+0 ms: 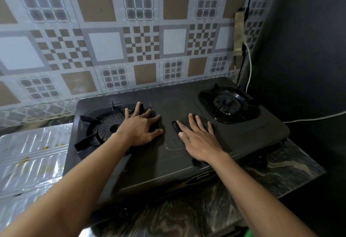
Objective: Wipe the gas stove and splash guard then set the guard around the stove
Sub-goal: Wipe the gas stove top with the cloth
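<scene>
A dark two-burner gas stove [168, 163] sits on a marbled counter. My left hand [141, 127] lies flat with fingers spread on the stove top, at the right edge of the left burner [104, 126]. My right hand [197, 137] lies flat and spread on the middle of the stove, near a small black object [176, 127] by its index finger. Neither hand holds anything. The right burner [227, 103] stands uncovered at the back right. A ribbed, shiny foil splash guard [31, 161] lies flat on the counter to the left of the stove, with yellowish food stains on it.
A patterned tile wall [131, 40] rises right behind the stove. A dark wall [309, 49] closes in on the right. A power strip [239, 34] with black and white cables hangs at the corner; a white cable [314, 117] runs along the right. Marbled counter [196, 216] shows in front.
</scene>
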